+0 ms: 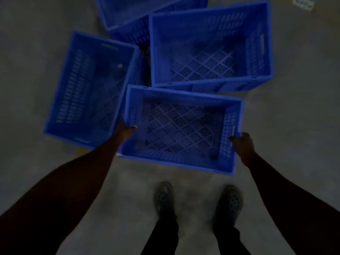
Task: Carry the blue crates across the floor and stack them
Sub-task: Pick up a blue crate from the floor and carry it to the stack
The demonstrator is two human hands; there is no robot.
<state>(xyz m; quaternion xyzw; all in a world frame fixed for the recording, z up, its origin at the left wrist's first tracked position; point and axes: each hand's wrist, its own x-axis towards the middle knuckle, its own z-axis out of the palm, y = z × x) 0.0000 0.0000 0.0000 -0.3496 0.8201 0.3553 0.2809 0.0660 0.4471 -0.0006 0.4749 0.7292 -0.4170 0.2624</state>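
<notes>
Over the dim grey concrete floor (294, 111), just ahead of two perforated clogs (164, 197), the nearest blue crate (181, 159) is gripped by both short walls: left hand (125, 132) clasping one rim, right hand (242, 144) the other. Four rectangular plastic crates show, with slotted walls and lattice bottoms; the far crate (128, 21) is cut off. Blur hides fine detail.

No text can be read anywhere. A small pale label (303, 3) lies on the floor (303, 107) just beyond the far right corner of the farthest-right blue crate (211, 17); it bears dark marks, but they are too blurred and dim to make out.
</notes>
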